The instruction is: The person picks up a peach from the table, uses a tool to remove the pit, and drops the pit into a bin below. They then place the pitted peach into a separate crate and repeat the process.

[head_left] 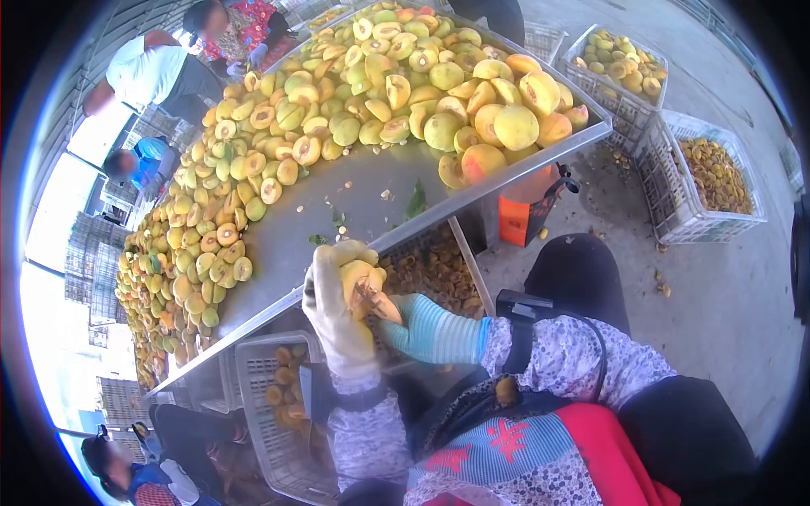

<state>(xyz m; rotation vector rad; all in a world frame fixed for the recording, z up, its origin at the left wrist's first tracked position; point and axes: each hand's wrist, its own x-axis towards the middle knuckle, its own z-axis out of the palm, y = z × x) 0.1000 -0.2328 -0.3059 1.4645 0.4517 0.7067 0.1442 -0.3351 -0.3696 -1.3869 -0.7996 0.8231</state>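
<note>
My left hand [339, 308], in a pale glove, is closed around a yellow halved fruit [359, 278] above the metal table's front edge. Against that fruit, my right hand [430, 329], in a teal striped glove, has its fingers curled; a brownish piece shows at its fingertips, too small to identify. Behind both hands, a large heap of halved yellow-green fruit [363, 93] covers much of the metal table [329, 202]. Below the hands, a container of brown fruit pits or scraps [434, 270] shows under the table edge.
A crate with fruit halves [261, 422] stands at lower left. To the right are a crate of fruit [620, 67], a crate of brown pieces [713, 173] and an orange-black bag [527, 211]. Several people stand or sit along the left side, near stacked crates [93, 261].
</note>
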